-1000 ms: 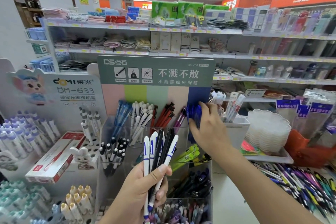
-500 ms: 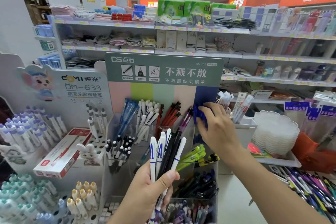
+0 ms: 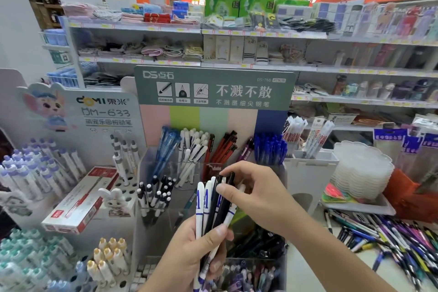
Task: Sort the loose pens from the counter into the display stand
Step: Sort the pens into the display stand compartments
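Observation:
My left hand (image 3: 189, 251) grips a bundle of white and black pens (image 3: 211, 206), held upright in front of the clear display stand (image 3: 163, 218). My right hand (image 3: 256, 192) pinches the top of a black pen in that bundle with thumb and fingers. The stand's back row holds blue pens (image 3: 270, 149) at the right, red pens (image 3: 225, 147), white pens (image 3: 193, 149) and translucent blue pens (image 3: 169, 147). Its lower compartments hold black-and-white pens (image 3: 155, 194) and dark pens. A pile of loose pens (image 3: 388, 237) lies on the counter at the right.
Left of the stand is a white DM-633 display (image 3: 104, 111) with purple-capped pens and a red-and-white box (image 3: 80, 201). A white holder (image 3: 310, 166) and a stack of clear trays (image 3: 362, 170) stand at the right. Store shelves fill the background.
My right hand left the blue pens at the stand's back right and came down to the bundle in my left hand, now pinching a black pen's top.

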